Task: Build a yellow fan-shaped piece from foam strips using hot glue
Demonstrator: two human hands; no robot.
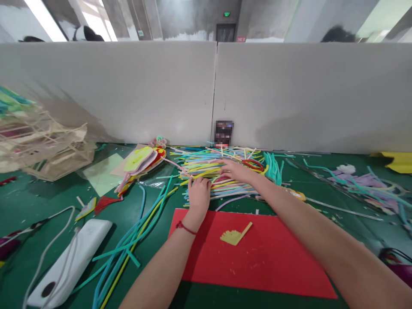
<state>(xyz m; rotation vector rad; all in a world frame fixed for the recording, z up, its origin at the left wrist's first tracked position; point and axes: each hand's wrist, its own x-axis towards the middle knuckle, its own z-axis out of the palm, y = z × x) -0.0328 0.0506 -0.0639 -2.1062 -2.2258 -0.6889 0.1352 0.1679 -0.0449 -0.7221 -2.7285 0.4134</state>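
A wide pile of fuzzy pipe cleaners [196, 159] in yellow, pink, teal, white and blue lies in front of the partition. My left hand [199, 193] is at its near left side, fingers curled down onto the strands; a pink pipe cleaner [175, 164] runs up to its fingertips. Over the middle of the pile reaches my right hand [234, 170], fingers stretched out and slightly apart, tips touching the strands. Below both hands lies a red sheet [257, 262], bearing a small yellow fan-shaped piece with a stem [233, 237].
Long loose pipe cleaners [128, 244] and a white device with a cable [72, 262] lie at left. Behind them are a flower-shaped craft [141, 161] and a beige frame [58, 150]. A yellow-handled tool [294, 194] and lilac pieces [363, 186] lie right. A grey partition [128, 94] closes the back.
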